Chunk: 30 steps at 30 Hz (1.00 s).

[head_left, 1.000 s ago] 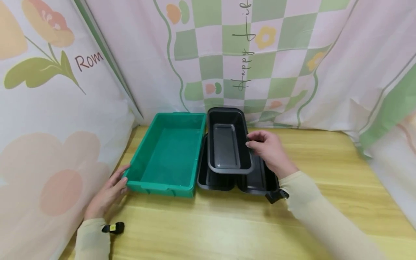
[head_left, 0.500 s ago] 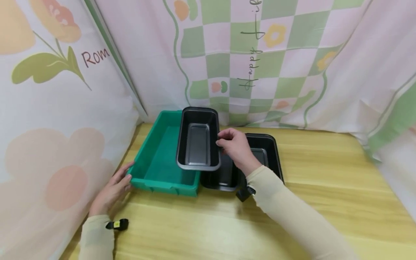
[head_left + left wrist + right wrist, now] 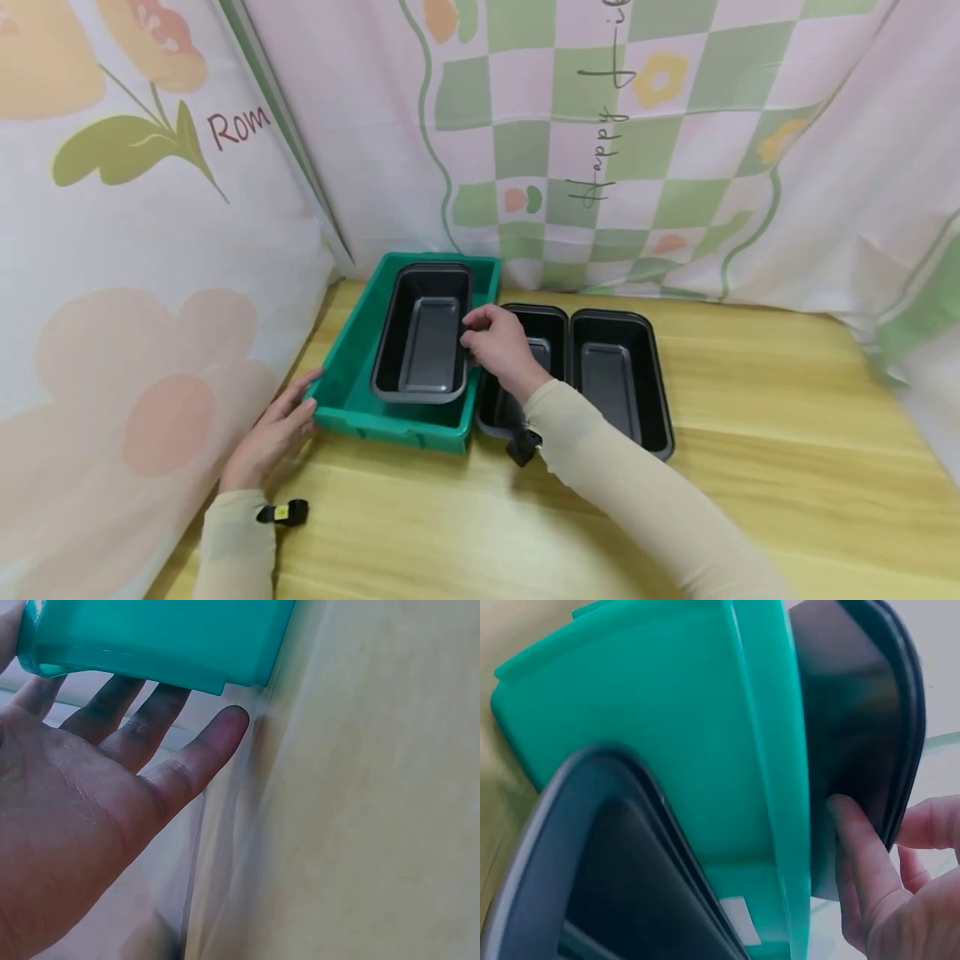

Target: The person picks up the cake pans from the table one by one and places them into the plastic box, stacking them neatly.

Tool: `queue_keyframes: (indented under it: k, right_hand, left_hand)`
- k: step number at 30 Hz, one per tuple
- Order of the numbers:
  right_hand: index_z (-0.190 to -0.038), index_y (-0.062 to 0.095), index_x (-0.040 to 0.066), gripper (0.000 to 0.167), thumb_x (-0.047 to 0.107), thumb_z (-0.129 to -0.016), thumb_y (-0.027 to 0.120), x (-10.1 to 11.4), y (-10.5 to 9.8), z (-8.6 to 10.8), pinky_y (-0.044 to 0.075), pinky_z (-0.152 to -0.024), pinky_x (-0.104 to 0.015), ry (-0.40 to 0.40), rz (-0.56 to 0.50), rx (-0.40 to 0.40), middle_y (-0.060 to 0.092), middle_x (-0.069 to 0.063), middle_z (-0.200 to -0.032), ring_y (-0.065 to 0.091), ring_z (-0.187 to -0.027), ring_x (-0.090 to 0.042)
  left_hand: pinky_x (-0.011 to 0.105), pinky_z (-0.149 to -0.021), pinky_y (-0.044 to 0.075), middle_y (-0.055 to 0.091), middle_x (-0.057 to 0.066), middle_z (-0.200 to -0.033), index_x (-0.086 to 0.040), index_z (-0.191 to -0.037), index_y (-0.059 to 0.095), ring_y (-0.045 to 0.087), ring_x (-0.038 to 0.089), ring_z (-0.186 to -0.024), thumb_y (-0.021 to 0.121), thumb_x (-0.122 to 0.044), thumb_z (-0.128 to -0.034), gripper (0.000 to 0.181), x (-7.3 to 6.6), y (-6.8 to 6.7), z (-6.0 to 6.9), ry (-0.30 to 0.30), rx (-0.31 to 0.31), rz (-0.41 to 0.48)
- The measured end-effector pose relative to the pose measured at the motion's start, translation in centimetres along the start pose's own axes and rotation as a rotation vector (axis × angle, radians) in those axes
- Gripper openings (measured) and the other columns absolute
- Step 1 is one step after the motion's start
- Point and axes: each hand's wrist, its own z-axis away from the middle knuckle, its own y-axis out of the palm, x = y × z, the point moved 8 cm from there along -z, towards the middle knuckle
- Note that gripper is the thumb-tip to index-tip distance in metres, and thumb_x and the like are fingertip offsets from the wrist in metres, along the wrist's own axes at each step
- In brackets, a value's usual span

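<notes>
The right hand [image 3: 501, 343] pinches 1 black loaf pan [image 3: 431, 342], lying just left of the grip over the green tray [image 3: 382, 425], long axis fore-and-aft; farther left, the left hand [image 3: 268, 435] touches the tray, fingers fairly straight.

Green tray [image 3: 390, 429] in all three views

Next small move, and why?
I'd probably lower the held black pan into the green tray: the right hand pinches the pan's rim over the tray, and the right wrist view shows the pan's wall above the tray's edge.
</notes>
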Motion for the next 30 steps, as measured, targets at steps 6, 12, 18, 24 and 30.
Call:
queue_keyframes:
  k: [6,12,18,24,30]
  right_hand:
    - [-0.112,0.061,0.004,0.022,0.002,-0.091,0.059,0.1,1.8,-0.6,0.055,-0.062,-0.035,0.002,0.116,0.045,0.055,-0.011,-0.104,0.060,-0.076,-0.026]
    - [-0.114,0.058,0.012,0.025,0.004,-0.090,0.055,0.4,3.1,-1.0,0.051,-0.061,-0.036,0.003,0.245,0.091,0.055,-0.011,-0.091,0.060,-0.066,-0.026]
    - [-0.122,0.058,0.009,0.034,0.002,-0.089,0.052,0.3,4.0,-1.3,0.054,-0.061,-0.035,0.006,0.288,0.101,0.059,-0.014,-0.092,0.063,-0.064,-0.024]
    - [-0.130,0.058,0.007,0.043,0.000,-0.089,0.050,0.1,4.7,-1.8,0.053,-0.063,-0.034,0.006,0.328,0.096,0.060,-0.014,-0.116,0.064,-0.064,-0.021]
    - [-0.131,0.059,0.009,0.044,0.000,-0.089,0.051,0.1,5.1,-2.6,0.052,-0.064,-0.033,0.010,0.372,0.073,0.056,-0.012,-0.128,0.064,-0.064,-0.018]
  left_hand:
    - [0.027,-0.085,0.046,0.028,0.009,-0.143,-0.021,-0.157,0.025,0.044,0.013,-0.087,0.045,-0.025,-0.1066,0.055,-0.1,0.2,-0.1,0.013,0.003,0.007]
    - [0.031,-0.080,0.046,0.036,0.008,-0.124,-0.016,-0.157,0.025,0.040,0.017,-0.076,0.044,-0.023,-0.1069,0.054,-0.4,0.2,-0.4,0.037,0.012,0.016]
    - [0.029,-0.085,0.044,0.031,0.013,-0.131,-0.016,-0.157,0.024,0.041,0.014,-0.080,0.045,-0.025,-0.1068,0.055,-0.2,0.4,-0.6,0.033,0.017,0.018]
    - [0.026,-0.093,0.042,0.014,0.016,-0.154,-0.017,-0.157,0.023,0.043,0.015,-0.103,0.045,-0.026,-0.1067,0.056,0.2,0.2,-0.4,0.013,0.004,0.006]
    - [0.024,-0.094,0.043,0.013,0.015,-0.157,-0.020,-0.157,0.024,0.041,0.012,-0.115,0.046,-0.026,-0.1063,0.056,0.2,0.0,-0.2,0.002,0.002,0.023]
